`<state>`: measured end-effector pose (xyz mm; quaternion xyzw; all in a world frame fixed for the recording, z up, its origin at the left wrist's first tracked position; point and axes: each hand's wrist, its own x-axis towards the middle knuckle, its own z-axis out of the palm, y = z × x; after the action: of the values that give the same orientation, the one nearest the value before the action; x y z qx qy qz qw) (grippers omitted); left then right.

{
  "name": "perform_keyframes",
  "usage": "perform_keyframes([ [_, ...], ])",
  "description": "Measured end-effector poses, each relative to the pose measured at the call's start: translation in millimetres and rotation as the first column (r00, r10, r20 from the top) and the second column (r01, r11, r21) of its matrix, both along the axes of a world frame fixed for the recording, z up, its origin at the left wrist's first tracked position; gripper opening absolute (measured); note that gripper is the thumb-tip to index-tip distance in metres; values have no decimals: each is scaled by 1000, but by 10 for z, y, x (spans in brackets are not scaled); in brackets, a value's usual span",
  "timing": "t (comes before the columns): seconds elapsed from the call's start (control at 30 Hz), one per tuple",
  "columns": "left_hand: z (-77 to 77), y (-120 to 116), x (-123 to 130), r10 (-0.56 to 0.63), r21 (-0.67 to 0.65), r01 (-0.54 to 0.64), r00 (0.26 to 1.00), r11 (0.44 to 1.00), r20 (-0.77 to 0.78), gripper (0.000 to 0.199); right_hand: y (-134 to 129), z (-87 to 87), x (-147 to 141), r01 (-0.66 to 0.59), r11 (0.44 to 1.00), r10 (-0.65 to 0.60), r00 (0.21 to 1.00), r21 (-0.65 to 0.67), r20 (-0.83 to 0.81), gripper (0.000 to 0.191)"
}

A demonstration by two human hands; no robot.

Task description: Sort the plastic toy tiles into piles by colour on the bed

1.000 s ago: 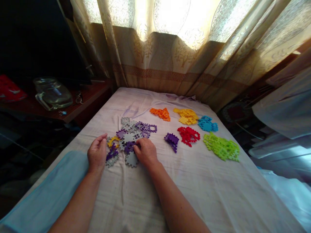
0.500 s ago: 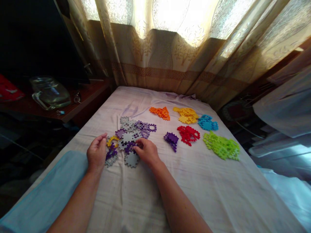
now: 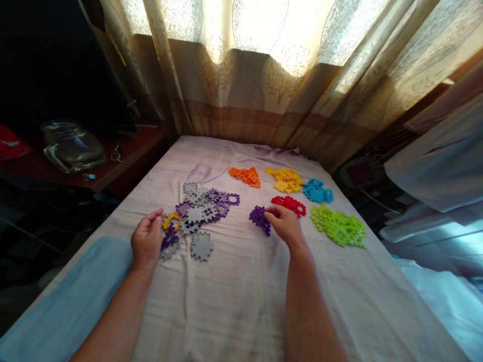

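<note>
My right hand (image 3: 286, 224) pinches a dark purple interlocking plastic tile (image 3: 260, 217) at the small purple pile; where the held tile ends and the pile begins is hard to see. My left hand (image 3: 147, 239) rests with curled fingers at the left edge of a mixed heap; whether anything is in them is hidden. Close by it lie a yellow tile (image 3: 172, 220) and a purple tile (image 3: 169, 236). The heap has grey tiles (image 3: 196, 216) and lighter purple ones (image 3: 222, 201). A single grey tile (image 3: 202, 247) lies nearer me.
Sorted piles lie on the sheet (image 3: 234, 301): orange (image 3: 246, 176), yellow (image 3: 286, 181), blue (image 3: 317, 192), red (image 3: 290, 204) and lime green (image 3: 339, 227). A light-blue cloth (image 3: 75, 296) is at the left. A glass jug (image 3: 73, 148) stands on the side table (image 3: 139, 146).
My right hand has moved right from the mixed heap to the purple pile, and a purple tile has left the heap with it. My left hand has barely moved.
</note>
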<state>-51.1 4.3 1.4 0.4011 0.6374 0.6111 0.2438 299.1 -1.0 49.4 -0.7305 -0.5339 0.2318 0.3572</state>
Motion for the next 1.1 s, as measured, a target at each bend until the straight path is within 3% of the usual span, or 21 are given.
perform_keyframes([
  [0.2, -1, 1, -9, -11, -5, 11, 999, 1000, 48, 34, -31, 49, 8, 74, 991, -49, 976, -114, 211, 17],
  [0.37, 20, 8, 48, -67, 99, 47, 975, 994, 210, 36, -53, 192, -167, 91, 995, -76, 935, -26, 347, 21],
  [0.43, 16, -1, 91, -110, 131, 76, 955, 988, 275, 38, -63, 218, -387, -1, 1000, 0, 937, 3, 350, 22],
  [0.53, -2, -30, 160, -165, 150, 126, 944, 981, 285, 43, -109, 187, -871, -257, 966, 236, 911, 18, 337, 19],
  [0.6, -5, -50, 202, -184, 158, 144, 943, 977, 279, 46, -157, 128, -1209, -454, 891, 422, 840, 17, 341, 18],
  [0.7, 29, -62, 242, -182, 164, 134, 926, 977, 331, 51, -218, 40, -1592, -618, 786, 561, 720, 10, 409, 27],
  [0.77, 71, -53, 239, -167, 151, 116, 908, 982, 384, 55, -232, 14, -1740, -662, 750, 590, 665, -5, 458, 35],
  [0.9, 135, -12, 159, -96, 111, 54, 900, 992, 424, 60, -203, 26, -1872, -684, 729, 595, 611, -31, 522, 47],
  [1.1, 75, 27, 71, -81, 80, 56, 931, 995, 356, 64, -133, 32, -1927, -736, 673, 617, 500, -77, 608, 37],
])
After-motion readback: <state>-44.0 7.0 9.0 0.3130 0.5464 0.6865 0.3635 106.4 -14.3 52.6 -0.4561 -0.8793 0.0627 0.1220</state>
